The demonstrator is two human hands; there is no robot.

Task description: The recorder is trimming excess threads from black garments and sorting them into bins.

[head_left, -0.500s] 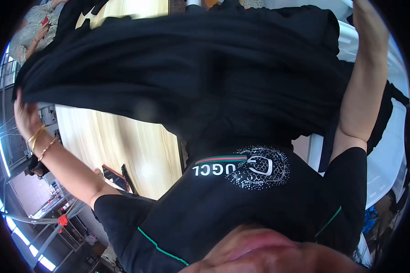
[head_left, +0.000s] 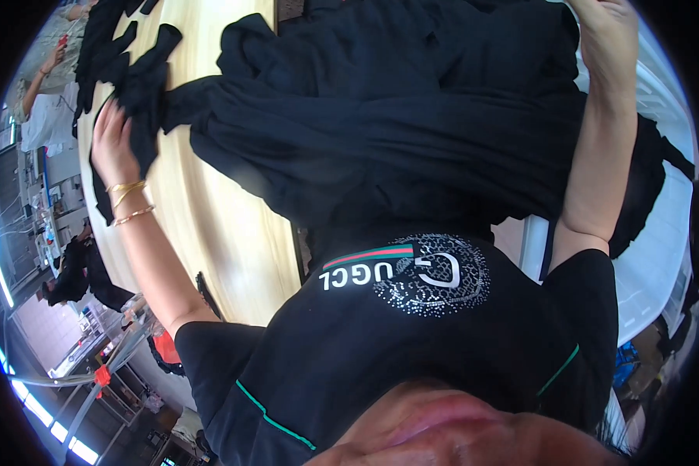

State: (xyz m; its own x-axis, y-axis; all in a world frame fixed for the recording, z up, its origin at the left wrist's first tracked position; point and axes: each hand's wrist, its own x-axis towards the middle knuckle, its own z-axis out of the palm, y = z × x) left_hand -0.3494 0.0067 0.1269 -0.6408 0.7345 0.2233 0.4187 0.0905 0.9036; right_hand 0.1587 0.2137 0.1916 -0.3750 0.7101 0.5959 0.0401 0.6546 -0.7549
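Note:
A large black garment [head_left: 380, 132] hangs stretched between my two hands above a light wooden table [head_left: 209, 225]. My left hand [head_left: 112, 144], with gold bangles at the wrist, grips one dangling end of the cloth at the left. At the upper right, my right hand [head_left: 605, 35] is raised high and holds the other end. The cloth sags in folds in front of my chest. My own black shirt with a glittering round print [head_left: 435, 279] fills the lower middle.
More black garments [head_left: 105, 39] lie heaped at the table's far left end. Another person in a white top [head_left: 43, 109] works beyond it at the upper left. A white surface [head_left: 660, 256] lies to the right, and shelving and floor clutter [head_left: 93, 365] at the lower left.
My left hand has moved up and inward along the table, taking its end of the garment with it. More of the wooden table shows at the top. My right arm stays raised.

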